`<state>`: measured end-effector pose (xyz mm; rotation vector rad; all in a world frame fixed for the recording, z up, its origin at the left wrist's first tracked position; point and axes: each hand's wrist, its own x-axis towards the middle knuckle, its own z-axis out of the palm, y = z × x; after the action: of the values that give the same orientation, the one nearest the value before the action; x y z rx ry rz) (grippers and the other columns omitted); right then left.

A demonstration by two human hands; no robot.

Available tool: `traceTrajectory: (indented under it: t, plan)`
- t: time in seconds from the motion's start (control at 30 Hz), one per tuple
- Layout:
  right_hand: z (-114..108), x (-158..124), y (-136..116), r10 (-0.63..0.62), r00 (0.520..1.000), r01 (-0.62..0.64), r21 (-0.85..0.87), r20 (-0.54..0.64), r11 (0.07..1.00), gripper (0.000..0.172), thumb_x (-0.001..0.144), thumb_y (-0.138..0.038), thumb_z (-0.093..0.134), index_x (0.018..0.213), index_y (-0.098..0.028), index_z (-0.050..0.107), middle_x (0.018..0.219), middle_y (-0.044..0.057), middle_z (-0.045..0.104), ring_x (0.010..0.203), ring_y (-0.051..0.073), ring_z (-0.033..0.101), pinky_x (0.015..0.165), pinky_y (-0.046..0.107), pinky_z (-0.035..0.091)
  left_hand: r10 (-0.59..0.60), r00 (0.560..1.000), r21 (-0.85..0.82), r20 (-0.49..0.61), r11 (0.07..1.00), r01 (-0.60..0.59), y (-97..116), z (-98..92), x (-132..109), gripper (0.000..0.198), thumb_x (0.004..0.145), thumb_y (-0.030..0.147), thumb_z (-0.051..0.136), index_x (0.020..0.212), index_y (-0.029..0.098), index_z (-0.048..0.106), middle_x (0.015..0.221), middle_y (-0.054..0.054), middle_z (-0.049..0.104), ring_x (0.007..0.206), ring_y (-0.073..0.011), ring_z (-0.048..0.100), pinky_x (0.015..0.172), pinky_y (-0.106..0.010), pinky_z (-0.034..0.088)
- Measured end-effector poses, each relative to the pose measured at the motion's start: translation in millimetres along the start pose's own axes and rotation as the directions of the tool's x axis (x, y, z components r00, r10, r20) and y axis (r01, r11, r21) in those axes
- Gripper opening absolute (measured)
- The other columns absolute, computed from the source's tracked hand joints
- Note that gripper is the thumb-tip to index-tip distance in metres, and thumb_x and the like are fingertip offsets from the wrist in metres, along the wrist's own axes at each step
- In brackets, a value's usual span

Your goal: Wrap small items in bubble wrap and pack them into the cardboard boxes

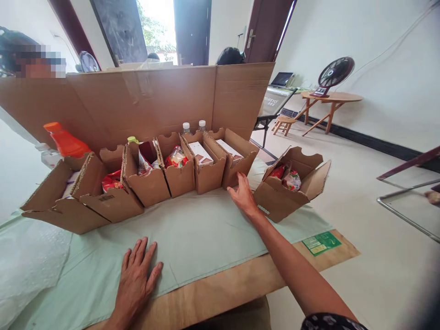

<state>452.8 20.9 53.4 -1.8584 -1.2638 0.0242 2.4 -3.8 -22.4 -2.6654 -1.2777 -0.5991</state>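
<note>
My left hand [137, 272] lies flat on the pale green cloth [195, 229], fingers spread, holding nothing. My right hand [242, 195] reaches to the front corner of a cardboard box [237, 176] with a white packet [229, 150] inside. Its fingers are stretched out near or against the box; whether they touch is hard to tell. Left of it, several similar open boxes stand in a row, with red packages [112, 180] and another white packet [201, 152] among their contents. Right of my hand, a separate box [283, 197] holds red and white wrapped packages [291, 179].
A tall cardboard panel [165, 98] stands behind the row, with an orange bottle [68, 140] and clear white-capped bottles [186, 128] before it. Bubble wrap [30, 266] lies at the left. A person [24, 55] is beyond the panel. A fan [335, 73] stands on a round table [343, 97].
</note>
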Motion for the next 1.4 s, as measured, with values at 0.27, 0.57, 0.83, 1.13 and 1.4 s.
traceTrajectory:
  t: [0.27,0.57,0.83,1.13,1.4]
  plan:
    - [4,-6,8,-0.077,0.992,0.077,0.010,0.102,0.997,0.046,0.083,-0.025,0.061,0.128,-0.018,0.064,0.142,0.017,0.060,0.132,0.031,0.057,0.110,0.053,0.049,-0.030,0.999,-0.029,0.041,0.999,0.031,2,-5.9,2,0.049,0.101,0.042,0.046,0.141,0.019,0.064,0.156,-0.017,0.053,0.146,-0.0343,0.047,0.119,-0.058,0.035]
    - [29,2,-31,-0.135,0.958,0.129,0.041,0.254,0.991,0.049,0.080,-0.026,0.063,0.129,-0.018,0.067,0.129,0.014,0.070,0.120,0.030,0.065,0.105,0.050,0.052,-0.034,0.998,-0.042,0.051,0.998,0.036,4,-12.0,4,0.050,0.101,0.042,0.047,0.141,0.018,0.064,0.155,-0.019,0.054,0.145,-0.0355,0.048,0.120,-0.059,0.034]
    - [-102,-98,-50,-0.338,0.933,0.311,-0.194,-0.127,0.930,0.035,0.094,-0.026,0.059,0.128,-0.031,0.066,0.133,0.008,0.069,0.125,0.030,0.064,0.110,0.054,0.047,-0.026,0.999,-0.040,0.047,0.999,0.028,4,-13.0,3,0.051,0.102,0.042,0.043,0.140,0.015,0.063,0.154,-0.021,0.054,0.145,-0.0365,0.049,0.118,-0.060,0.035]
    - [-184,-52,-3,-0.407,0.908,0.286,-0.567,-0.095,0.772,0.018,0.091,-0.038,0.063,0.093,-0.024,0.074,0.110,0.009,0.077,0.124,0.039,0.062,0.103,0.059,0.041,-0.080,0.995,-0.080,0.062,0.993,0.084,3,-13.6,3,0.050,0.099,0.043,0.047,0.140,0.021,0.063,0.155,-0.016,0.055,0.146,-0.0338,0.048,0.122,-0.058,0.032]
    - [-124,-9,-35,-0.408,0.896,0.316,-0.395,-0.174,0.862,0.026,0.097,-0.035,0.056,0.085,-0.025,0.077,0.097,0.007,0.077,0.101,0.029,0.064,0.095,0.050,0.045,-0.083,0.994,-0.066,0.068,0.994,0.088,5,-15.0,6,0.051,0.100,0.045,0.045,0.138,0.018,0.065,0.153,-0.018,0.057,0.144,-0.0346,0.050,0.120,-0.058,0.034]
